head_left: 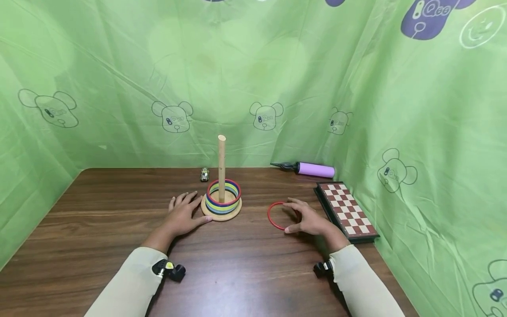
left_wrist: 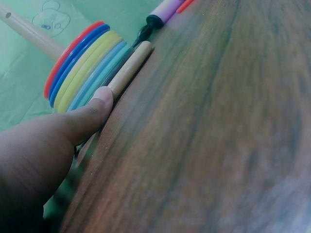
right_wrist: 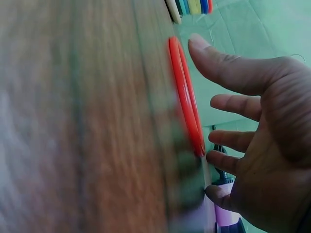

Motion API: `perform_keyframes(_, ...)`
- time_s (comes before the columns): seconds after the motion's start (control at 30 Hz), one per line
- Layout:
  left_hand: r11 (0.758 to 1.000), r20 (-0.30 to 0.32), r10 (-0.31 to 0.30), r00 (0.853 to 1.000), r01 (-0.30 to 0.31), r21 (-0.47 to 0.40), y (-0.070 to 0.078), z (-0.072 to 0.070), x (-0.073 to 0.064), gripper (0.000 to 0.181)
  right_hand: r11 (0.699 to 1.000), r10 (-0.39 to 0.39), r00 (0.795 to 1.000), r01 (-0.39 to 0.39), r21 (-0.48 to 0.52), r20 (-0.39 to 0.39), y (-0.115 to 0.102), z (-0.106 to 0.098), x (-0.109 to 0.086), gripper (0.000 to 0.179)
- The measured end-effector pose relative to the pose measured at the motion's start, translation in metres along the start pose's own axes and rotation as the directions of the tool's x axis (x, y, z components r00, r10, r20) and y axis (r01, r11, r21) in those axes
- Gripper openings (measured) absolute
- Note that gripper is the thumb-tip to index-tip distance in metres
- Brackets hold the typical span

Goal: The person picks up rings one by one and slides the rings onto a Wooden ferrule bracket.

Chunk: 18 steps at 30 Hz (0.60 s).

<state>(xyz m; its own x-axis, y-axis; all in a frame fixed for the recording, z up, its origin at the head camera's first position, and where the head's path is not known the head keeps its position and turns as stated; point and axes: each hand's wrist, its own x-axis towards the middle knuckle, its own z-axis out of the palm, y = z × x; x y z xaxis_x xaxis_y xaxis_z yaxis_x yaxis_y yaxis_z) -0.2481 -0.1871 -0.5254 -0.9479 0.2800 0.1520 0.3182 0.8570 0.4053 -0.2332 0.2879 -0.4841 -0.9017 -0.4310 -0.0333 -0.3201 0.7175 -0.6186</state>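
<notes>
A wooden ring-toss stand [head_left: 222, 165] has an upright post on a round base. Several coloured rings [head_left: 223, 205] are stacked around the post, a red one on top. My left hand [head_left: 183, 216] rests at the left of the stand, its thumb touching the edge of the base [left_wrist: 130, 68]. A single red ring [head_left: 271, 219] lies flat on the table, right of the stand. Over its right side hovers my right hand [head_left: 308, 219], fingers spread and thumb apart from them. In the right wrist view a gap shows between the thumb and the red ring [right_wrist: 186, 97].
A checkered board box [head_left: 348, 209] lies at the table's right edge. Behind it is a purple hand pump [head_left: 314, 170]. A small toy car [head_left: 204, 175] stands near the back edge of the wooden table [head_left: 119, 211]. Green printed cloth [head_left: 222, 79] surrounds the table.
</notes>
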Motion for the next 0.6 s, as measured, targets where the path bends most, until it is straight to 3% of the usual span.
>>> perform_keyframes(0.6,1.0,0.004,-0.002,1.0,0.002,0.001,0.0002,0.0001,0.0005,0.098,0.998,0.016,0.999,-0.013,-0.065,0.043,0.0104,-0.0044,-0.0014,0.091)
